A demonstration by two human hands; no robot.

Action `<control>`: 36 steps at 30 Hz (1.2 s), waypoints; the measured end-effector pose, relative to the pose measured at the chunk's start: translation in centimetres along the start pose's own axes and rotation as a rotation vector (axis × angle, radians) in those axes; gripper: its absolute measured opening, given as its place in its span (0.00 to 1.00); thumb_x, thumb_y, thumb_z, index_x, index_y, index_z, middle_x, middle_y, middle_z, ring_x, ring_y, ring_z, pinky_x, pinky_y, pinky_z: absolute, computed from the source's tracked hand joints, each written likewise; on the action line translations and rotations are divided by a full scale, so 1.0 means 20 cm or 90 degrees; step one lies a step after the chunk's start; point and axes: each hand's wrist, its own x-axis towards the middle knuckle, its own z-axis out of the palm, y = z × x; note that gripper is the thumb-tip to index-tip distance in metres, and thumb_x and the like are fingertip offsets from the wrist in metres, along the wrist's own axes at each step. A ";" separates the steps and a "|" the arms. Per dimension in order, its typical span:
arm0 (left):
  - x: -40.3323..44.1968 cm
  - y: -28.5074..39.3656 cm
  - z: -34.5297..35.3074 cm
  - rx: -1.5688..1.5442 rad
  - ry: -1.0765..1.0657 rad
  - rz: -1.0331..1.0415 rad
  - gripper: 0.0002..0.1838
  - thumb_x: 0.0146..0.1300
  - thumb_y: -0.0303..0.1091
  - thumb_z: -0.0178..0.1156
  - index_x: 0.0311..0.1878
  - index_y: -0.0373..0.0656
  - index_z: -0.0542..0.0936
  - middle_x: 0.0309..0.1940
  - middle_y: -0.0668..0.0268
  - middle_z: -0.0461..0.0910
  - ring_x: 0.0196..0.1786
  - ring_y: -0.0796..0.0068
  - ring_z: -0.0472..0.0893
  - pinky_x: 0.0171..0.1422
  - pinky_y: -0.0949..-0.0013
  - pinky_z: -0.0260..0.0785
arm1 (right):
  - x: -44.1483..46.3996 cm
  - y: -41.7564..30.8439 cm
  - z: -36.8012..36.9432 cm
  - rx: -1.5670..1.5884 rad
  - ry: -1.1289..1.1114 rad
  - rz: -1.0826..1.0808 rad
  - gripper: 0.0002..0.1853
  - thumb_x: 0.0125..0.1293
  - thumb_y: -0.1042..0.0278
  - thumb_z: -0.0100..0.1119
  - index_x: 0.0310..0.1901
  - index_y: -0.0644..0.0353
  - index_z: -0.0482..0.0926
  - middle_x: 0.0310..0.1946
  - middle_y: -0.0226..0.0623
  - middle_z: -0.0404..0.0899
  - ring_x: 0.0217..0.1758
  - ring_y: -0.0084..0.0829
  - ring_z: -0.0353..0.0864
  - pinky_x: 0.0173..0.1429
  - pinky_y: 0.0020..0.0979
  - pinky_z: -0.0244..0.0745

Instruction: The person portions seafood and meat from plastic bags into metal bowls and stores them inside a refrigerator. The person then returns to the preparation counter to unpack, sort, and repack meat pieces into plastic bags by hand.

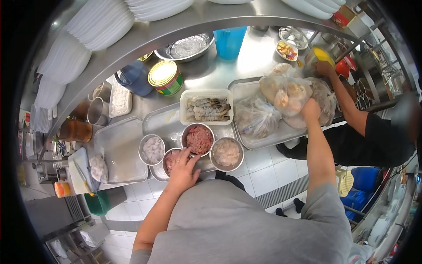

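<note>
My left hand (pixel 183 171) rests with its fingers spread on the rim of a metal bowl of pale pink meat (pixel 170 160). Beside it stand a bowl of red minced meat (pixel 199 140), a bowl of pale meat (pixel 227 154) and a bowl of whitish pieces (pixel 153 150). Behind them is a white container of shrimp (pixel 207 108). At the right my right hand (pixel 311 110) has its fingers closed at the edge of a clear plastic bag (pixel 288 94), above a metal tray (pixel 259 143). Another bag (pixel 256 115) lies on that tray.
A co-worker (pixel 378 132) at the right reaches toward a yellow-topped container (pixel 323 56). Behind the trays stand a large can (pixel 165 78) and a blue container (pixel 230 42). A knife (pixel 81 175) lies at far left, and a shelf (pixel 198 23) with plates arches above.
</note>
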 end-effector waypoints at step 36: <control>0.51 0.06 0.25 -0.041 -0.163 -0.087 0.12 0.54 0.34 0.63 0.39 0.38 0.85 0.36 0.51 0.87 0.44 0.51 0.87 0.55 0.48 0.72 | -1.18 0.03 -0.50 0.487 0.264 0.082 0.10 0.61 0.66 0.66 0.32 0.66 0.81 0.19 0.25 0.69 0.25 0.19 0.63 0.29 0.28 0.60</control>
